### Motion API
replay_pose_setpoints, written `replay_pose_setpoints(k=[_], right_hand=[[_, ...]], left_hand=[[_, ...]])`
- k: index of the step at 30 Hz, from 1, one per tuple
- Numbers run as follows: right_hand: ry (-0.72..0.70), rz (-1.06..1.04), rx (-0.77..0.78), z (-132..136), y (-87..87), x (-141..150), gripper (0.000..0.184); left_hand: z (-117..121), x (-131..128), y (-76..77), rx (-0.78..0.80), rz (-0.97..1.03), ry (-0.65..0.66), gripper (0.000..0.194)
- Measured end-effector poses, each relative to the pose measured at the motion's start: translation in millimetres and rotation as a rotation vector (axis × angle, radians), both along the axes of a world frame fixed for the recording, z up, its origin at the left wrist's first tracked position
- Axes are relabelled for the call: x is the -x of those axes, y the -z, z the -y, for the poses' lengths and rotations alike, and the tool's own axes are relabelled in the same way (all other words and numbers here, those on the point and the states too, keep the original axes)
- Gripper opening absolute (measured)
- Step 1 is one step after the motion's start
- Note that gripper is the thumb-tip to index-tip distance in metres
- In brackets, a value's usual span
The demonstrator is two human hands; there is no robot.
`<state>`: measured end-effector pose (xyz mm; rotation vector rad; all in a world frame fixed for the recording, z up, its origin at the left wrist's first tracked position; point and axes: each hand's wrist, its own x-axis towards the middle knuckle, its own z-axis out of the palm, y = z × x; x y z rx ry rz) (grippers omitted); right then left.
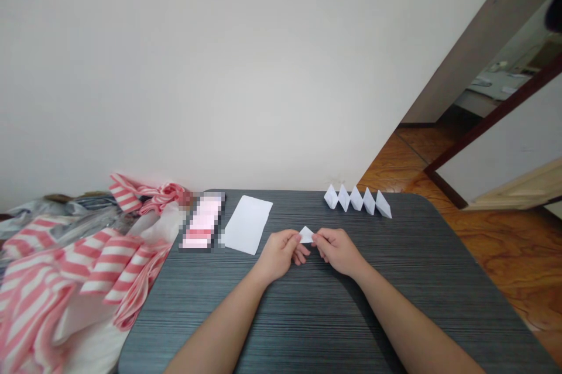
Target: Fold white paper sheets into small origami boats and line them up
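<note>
one folded paper, over desk, pinched by left fingers and right fingers; apparently mid-fold; next move likely calls for creasing. five paper shapes, near far edge.

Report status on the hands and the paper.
Left hand, right hand: both pinching small folded white paper triangle. Five folded white paper pieces beyond, seemingly not in the way.

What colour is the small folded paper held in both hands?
The folded paper is plain white, best seen in the head view.
</note>
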<state>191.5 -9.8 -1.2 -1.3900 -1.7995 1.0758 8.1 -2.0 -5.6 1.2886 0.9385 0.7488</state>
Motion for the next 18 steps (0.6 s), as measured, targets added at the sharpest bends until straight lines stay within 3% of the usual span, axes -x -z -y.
replay_pose_setpoints(k=[9,18], right_hand=[[-0.107,0.046,-0.072,2.5,-9.8,-0.2,0.033],[-0.119,-0.079,0.026,0.7,-4.1,3.3,0.027]], left_hand=[[1.0,-1.0,-7.8,-0.024,-0.013,0.010,0.033],[-0.4,-1.4,-2.4,0.003,0.047,-0.050,0.030]])
